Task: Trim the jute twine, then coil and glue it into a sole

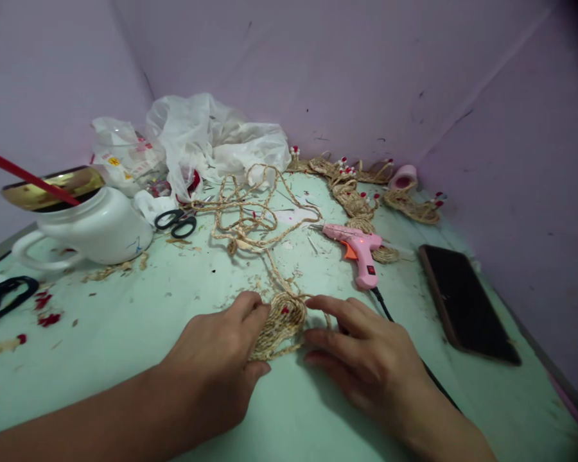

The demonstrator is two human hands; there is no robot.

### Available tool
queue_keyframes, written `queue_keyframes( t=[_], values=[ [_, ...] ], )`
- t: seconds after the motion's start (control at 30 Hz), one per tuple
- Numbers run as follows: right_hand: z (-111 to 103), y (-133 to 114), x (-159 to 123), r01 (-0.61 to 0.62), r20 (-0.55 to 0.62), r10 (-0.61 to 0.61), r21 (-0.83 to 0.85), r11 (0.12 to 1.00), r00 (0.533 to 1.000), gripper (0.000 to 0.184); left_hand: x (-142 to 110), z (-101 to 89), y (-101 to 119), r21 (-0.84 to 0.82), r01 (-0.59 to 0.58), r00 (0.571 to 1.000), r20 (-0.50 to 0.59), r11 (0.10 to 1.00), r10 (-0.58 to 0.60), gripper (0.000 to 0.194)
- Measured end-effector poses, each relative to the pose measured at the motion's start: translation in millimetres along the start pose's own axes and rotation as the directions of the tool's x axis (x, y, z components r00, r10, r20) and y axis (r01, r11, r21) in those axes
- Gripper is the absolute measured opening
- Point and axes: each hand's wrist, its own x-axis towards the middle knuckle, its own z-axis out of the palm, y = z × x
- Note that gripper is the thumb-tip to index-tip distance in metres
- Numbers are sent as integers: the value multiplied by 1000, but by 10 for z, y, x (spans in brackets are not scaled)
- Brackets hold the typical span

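A flat, oval piece of coiled braided straw cord lies on the table in front of me, with a small red bit on top. My left hand grips its left edge, thumb at the near side and fingers above. At its right edge is my right hand, fingers curled, with the braided cord running in at its fingertips. The exact pinch is partly hidden. More loose cord leads away from the piece into a tangle behind it.
A pink glue gun with a black cable lies beyond my right hand, and a phone farther right. Scissors, a white mug and plastic bags stand at left and back. Several woven pieces line the back right.
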Motion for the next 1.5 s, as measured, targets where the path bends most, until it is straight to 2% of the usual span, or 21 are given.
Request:
queue_keyframes(
  t=[0.1,0.2,0.43,0.67,0.8,1.0,1.13,1.23,1.4,1.5],
  values=[
    [25,-23,24,29,46,-27,-45,999,999,9,7,-14,14,-9,14,1000,18,1000,-14,41],
    [65,-40,26,18,44,-15,-63,998,999,11,14,-6,21,-14,33,999,14,999,-33,40],
    [187,-100,8,-10,-102,-5,-144,989,995,22,4,0,-4,-37,-12,1000,4,999,12,42],
    [260,-193,30,-76,-165,54,-131,988,985,22,-20,-5,10,1,-13,1000,-6,1000,13,38],
    [271,-210,40,-114,-169,101,-66,991,980,20,-7,22,9,14,18,1000,-17,1000,-18,38],
    [290,-251,74,-287,-111,295,78,955,949,20,3,27,0,-14,16,1000,-24,1000,-17,35],
    [302,-287,90,-387,-80,394,96,917,916,21,-2,46,23,19,21,999,-41,1000,-21,33],
    [246,-258,56,-376,-42,383,112,920,923,16,3,58,34,50,24,998,-64,998,-21,32],
    [95,-125,-26,-365,101,351,217,905,931,7,24,63,17,94,-3,996,-86,996,11,34],
    [74,-85,-40,-382,139,358,246,891,923,7,30,91,29,143,-24,981,-187,989,50,38]
  ],
)
